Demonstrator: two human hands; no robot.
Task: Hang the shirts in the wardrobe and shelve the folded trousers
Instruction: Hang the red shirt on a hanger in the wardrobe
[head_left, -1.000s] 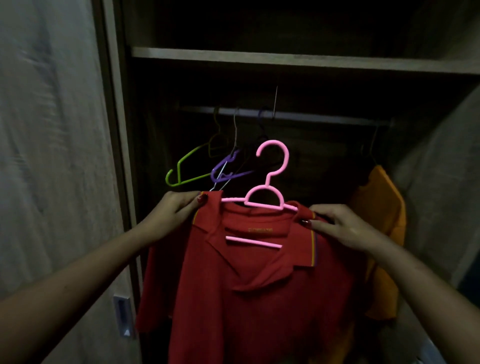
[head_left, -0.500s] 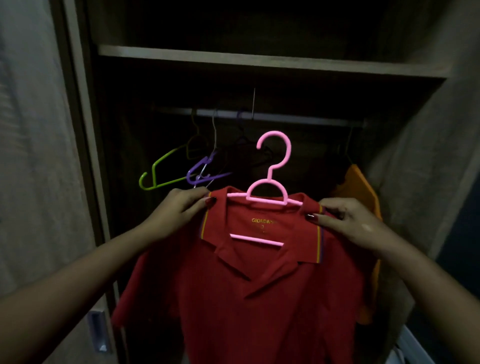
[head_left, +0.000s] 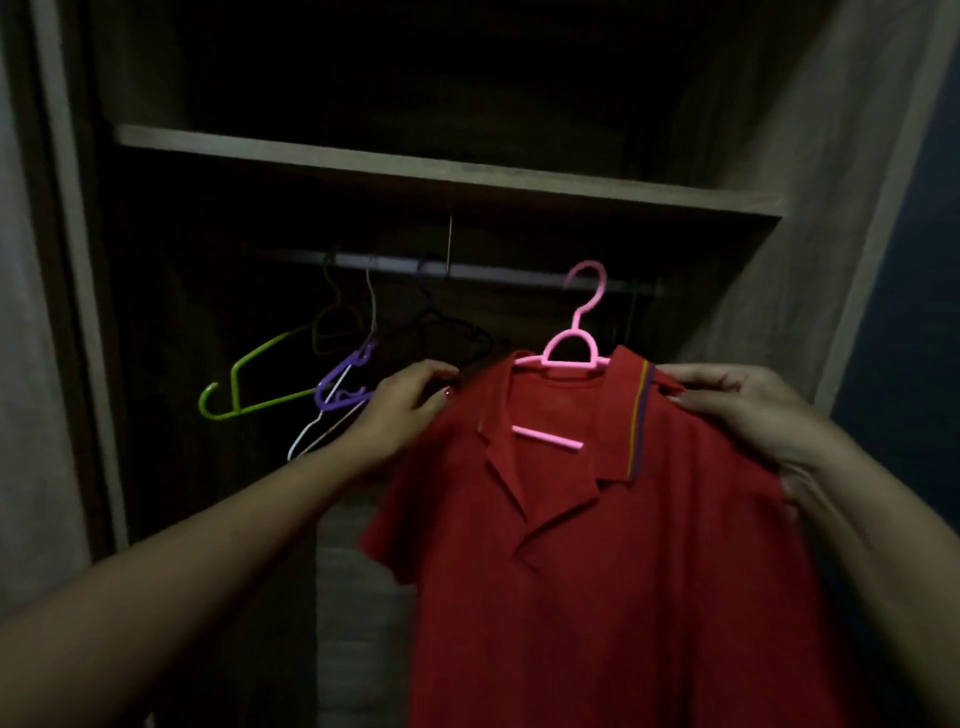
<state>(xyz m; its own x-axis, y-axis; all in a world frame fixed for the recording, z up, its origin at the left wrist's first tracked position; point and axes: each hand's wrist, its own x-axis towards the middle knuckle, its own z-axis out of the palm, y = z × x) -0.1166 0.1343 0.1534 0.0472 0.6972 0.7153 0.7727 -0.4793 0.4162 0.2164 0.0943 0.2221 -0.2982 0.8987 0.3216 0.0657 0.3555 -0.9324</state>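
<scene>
A red polo shirt (head_left: 597, 561) with a striped collar edge hangs on a pink plastic hanger (head_left: 571, 353). My left hand (head_left: 405, 405) grips the shirt's left shoulder and my right hand (head_left: 748, 410) grips its right shoulder. The hanger's hook is up at the level of the wardrobe rail (head_left: 467, 270), toward the rail's right end; whether it rests on the rail I cannot tell. The orange shirt seen before is hidden behind the red one. No trousers are in view.
Empty hangers, a green one (head_left: 244, 395), a purple one (head_left: 343, 379), a white wire one and dark ones, hang on the left of the rail. A wooden shelf (head_left: 441, 171) runs above the rail. Wardrobe walls close in on both sides.
Both hands have carried the red shirt up and to the right, so the pink hook went from below the rail to rail height. The orange shirt is now covered.
</scene>
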